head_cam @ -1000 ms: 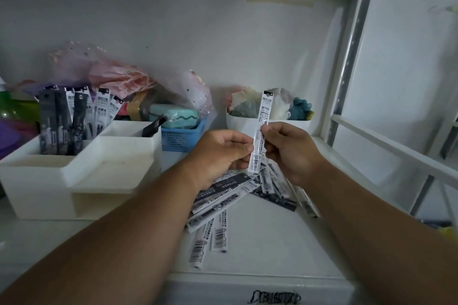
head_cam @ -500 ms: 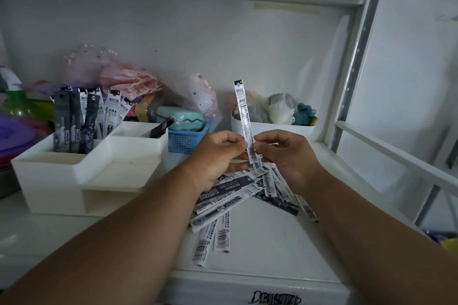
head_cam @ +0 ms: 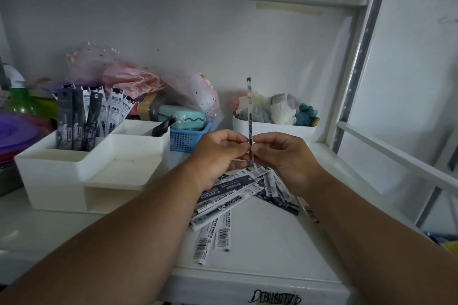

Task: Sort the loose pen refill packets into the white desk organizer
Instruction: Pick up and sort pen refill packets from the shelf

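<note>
1. One refill packet point(head_cam: 249, 111) stands upright between the two hands, turned edge-on, so it reads as a thin strip and its print cannot be made out. Its lower end is hidden behind the fingertips.
2. The left hand point(head_cam: 218, 153) and the right hand point(head_cam: 282, 156) meet at the packet's lower part, each with thumb and fingers pressed together on it — a pinch from both sides.
3. The loose pile of packets point(head_cam: 238, 188) lies on the shelf point(head_cam: 272, 242) directly under the hands; both wrists cover much of it, and how many it holds cannot be told. Two packets point(head_cam: 215, 235) poke out toward the front edge, barcodes up.
4. The white organizer point(head_cam: 62, 176) sits to the left, well apart from the hands. Sorted packets point(head_cam: 84, 119) stand upright in its rear left compartment — a dark one point(head_cam: 163, 126) leans in the rear right compartment.
5. Behind are a blue basket point(head_cam: 186, 140) and a white tub point(head_cam: 272, 131), their contents dim and hard to name.
</note>
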